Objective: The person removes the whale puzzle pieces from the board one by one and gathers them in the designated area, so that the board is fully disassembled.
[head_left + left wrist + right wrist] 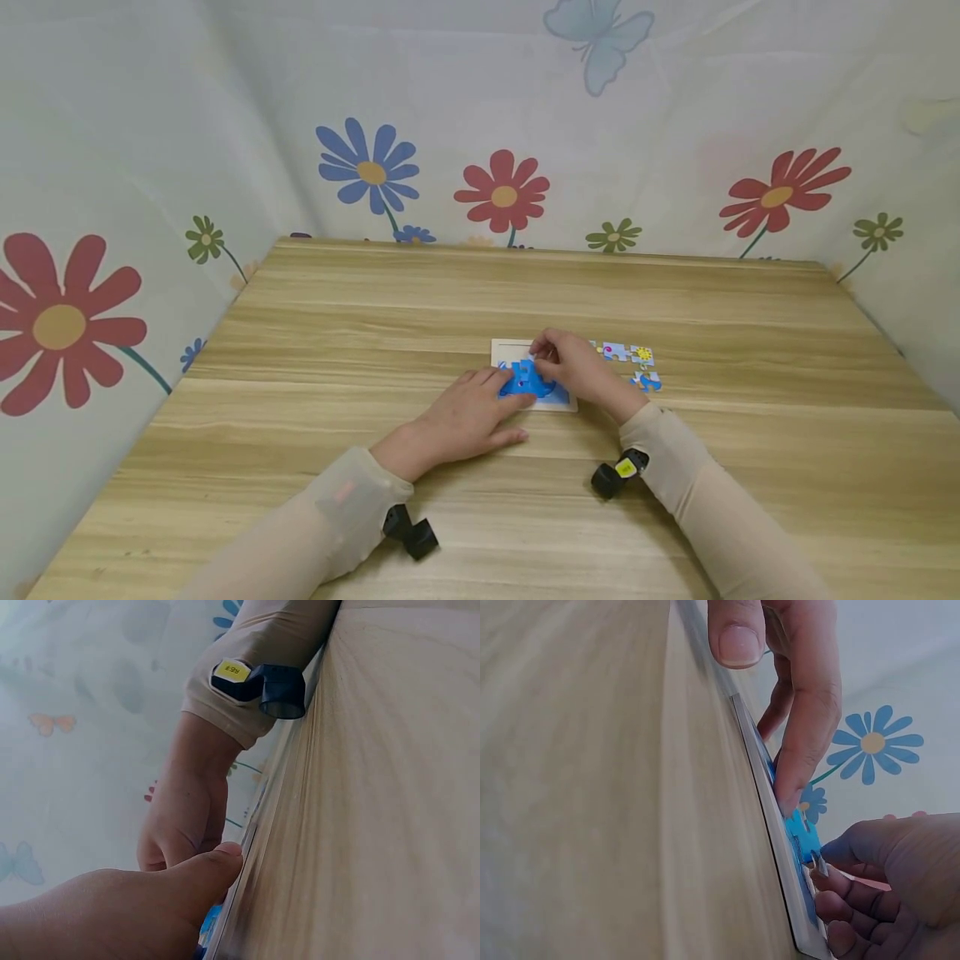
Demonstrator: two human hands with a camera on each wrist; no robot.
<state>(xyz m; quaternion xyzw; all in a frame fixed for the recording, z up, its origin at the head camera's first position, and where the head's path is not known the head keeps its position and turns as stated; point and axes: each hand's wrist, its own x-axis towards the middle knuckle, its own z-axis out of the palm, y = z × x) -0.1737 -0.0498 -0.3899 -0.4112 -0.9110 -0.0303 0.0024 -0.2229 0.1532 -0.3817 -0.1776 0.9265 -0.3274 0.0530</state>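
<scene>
A small jigsaw puzzle in a pale tray (498, 348) lies on the table, its picture mostly blue. My left hand (468, 417) rests over the tray's left side, fingers extended. In the right wrist view, that hand's index fingertip (789, 801) presses at the blue pieces. My right hand (576, 367) reaches over the tray's right side. Its thumb and fingertips pinch a puzzle piece (820, 865) by the edge, beside a raised light-blue piece (808, 841). The fingers hide most of the pinched piece.
Several loose puzzle pieces (641, 354) lie to the right of the tray, partly behind my right wrist. The wooden table (360, 317) meets a flower-printed curtain (450, 100) at the back and sides. A black camera (607, 480) hangs from my right sleeve, another (420, 537) from the left.
</scene>
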